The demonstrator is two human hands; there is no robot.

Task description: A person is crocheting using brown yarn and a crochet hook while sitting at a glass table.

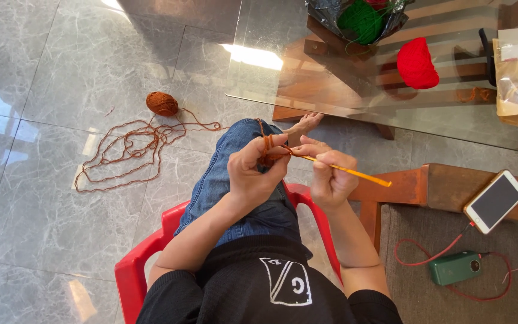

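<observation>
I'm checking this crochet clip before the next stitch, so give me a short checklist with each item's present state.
1. Crochet hook gripped in the right hand: ok.
2. Orange-brown yarn wound over the left hand fingers: ok.
3. Hook tip meeting the work at the left hand's fingertips: cannot tell, too small.
4. Yarn ball lying free on the floor: ok.
5. Loose yarn untangled: not ok, it lies in overlapping loops.
</observation>
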